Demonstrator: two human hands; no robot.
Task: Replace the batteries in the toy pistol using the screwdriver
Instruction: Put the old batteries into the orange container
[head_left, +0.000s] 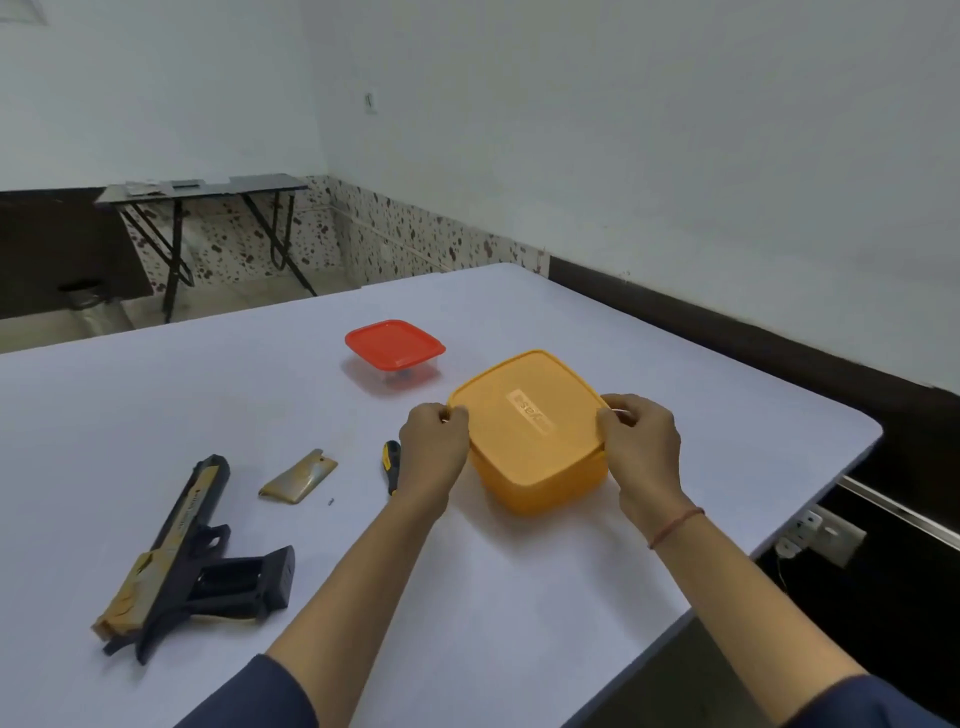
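The black and gold toy pistol (182, 561) lies on its side at the left of the white table, its grip compartment uncovered. Its gold battery cover (297, 477) and a tiny screw (330, 502) lie beside it. The black and yellow screwdriver (390, 465) lies partly hidden behind my left wrist. An orange lidded box (535, 431) stands in the middle. My left hand (434, 447) grips the box's left lid edge, and my right hand (641, 447) grips its right lid edge.
A small clear box with a red lid (394, 347) stands behind the orange one. The white table (519, 597) ends at a rounded right corner. A dark folding table (202, 189) stands on the speckled floor beyond, and a socket strip (815, 535) hangs below the right edge.
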